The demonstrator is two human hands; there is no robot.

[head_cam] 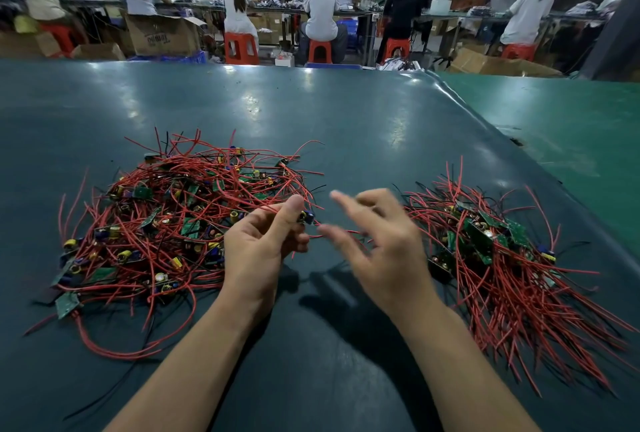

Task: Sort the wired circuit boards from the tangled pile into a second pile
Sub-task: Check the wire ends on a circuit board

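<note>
Head view, left hand (258, 244) pinching board (306, 217)

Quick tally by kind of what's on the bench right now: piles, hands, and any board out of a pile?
Heaps of green wired circuit boards with red leads: 2, the tangled pile on the left and the sorted pile on the right
Bare hands: 2, left hand and right hand
Boards pinched in the left hand: 1, held board
Total: 5

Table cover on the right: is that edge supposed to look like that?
The dark cover ends askew, running diagonally, with a curled lip at the far corner. The green table shows beyond it. Nothing looks torn.
</note>
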